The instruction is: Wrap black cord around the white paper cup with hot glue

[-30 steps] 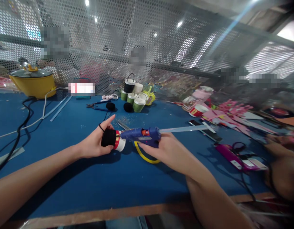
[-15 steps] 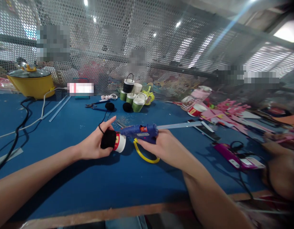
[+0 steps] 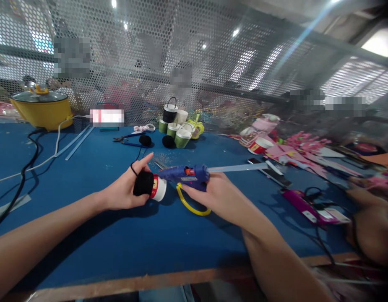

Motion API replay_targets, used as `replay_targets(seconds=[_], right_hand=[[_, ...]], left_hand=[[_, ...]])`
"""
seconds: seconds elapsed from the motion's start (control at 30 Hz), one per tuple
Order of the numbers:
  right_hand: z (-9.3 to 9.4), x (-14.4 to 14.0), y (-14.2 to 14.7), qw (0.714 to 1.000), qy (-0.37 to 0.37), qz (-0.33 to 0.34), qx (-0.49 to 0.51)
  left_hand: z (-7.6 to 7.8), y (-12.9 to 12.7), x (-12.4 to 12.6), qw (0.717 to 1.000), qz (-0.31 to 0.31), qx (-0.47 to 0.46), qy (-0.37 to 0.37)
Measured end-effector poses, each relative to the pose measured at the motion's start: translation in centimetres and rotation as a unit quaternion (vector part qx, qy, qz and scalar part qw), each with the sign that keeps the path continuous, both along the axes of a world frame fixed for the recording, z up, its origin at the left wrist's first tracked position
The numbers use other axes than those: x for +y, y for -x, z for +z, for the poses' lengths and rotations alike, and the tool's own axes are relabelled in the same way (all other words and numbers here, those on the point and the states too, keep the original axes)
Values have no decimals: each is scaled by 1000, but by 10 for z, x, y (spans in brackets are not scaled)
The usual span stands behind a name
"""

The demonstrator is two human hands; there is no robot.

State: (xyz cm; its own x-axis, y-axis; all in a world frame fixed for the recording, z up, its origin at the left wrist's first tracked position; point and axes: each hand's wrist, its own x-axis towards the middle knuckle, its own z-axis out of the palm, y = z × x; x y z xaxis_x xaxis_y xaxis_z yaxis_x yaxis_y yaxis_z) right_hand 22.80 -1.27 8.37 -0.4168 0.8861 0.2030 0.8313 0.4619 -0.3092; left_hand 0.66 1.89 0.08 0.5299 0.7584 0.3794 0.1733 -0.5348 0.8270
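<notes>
My left hand [image 3: 127,186] is closed around a small paper cup [image 3: 160,188], tipped on its side, with a red printed band and a black fuzzy covering [image 3: 144,183] over one end. A black cord loops over a finger of that hand. In my right hand [image 3: 223,193] is a blue glue gun [image 3: 186,174], its nozzle close to the cup's side; whether it touches I cannot tell. A long clear glue stick [image 3: 238,167] sticks out of its back. Below my right hand's fingers hangs a yellow loop [image 3: 194,209], part of it hidden by the hand.
Behind my hands are pliers [image 3: 127,140], black fuzzy balls [image 3: 168,141] and several small green, black and white cups [image 3: 183,137]. A yellow pot [image 3: 42,111] with cables stands far left. At right lie a phone [image 3: 272,173], a purple device [image 3: 300,205] and another person's hand [image 3: 370,222].
My hands, the cup and the glue gun stay almost where they were. The view has shifted very slightly, and the other person's hands at the right have moved a little.
</notes>
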Motion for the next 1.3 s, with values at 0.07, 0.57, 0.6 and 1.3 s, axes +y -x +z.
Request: replay_targets(seconds=[0.07, 0.57, 0.6, 1.3], right_hand=[[1, -2, 0, 1000, 3, 1, 4], [0, -14, 1, 999, 51, 8, -7], [0, -14, 1, 998, 54, 11, -7], [1, -5, -1, 1000, 3, -3, 16]], left_hand=[[-1, 0, 0, 1000, -3, -13, 22], [4, -1, 2, 996, 21, -25, 80], [4, -1, 2, 996, 21, -26, 82], [0, -1, 0, 1000, 11, 11, -23]])
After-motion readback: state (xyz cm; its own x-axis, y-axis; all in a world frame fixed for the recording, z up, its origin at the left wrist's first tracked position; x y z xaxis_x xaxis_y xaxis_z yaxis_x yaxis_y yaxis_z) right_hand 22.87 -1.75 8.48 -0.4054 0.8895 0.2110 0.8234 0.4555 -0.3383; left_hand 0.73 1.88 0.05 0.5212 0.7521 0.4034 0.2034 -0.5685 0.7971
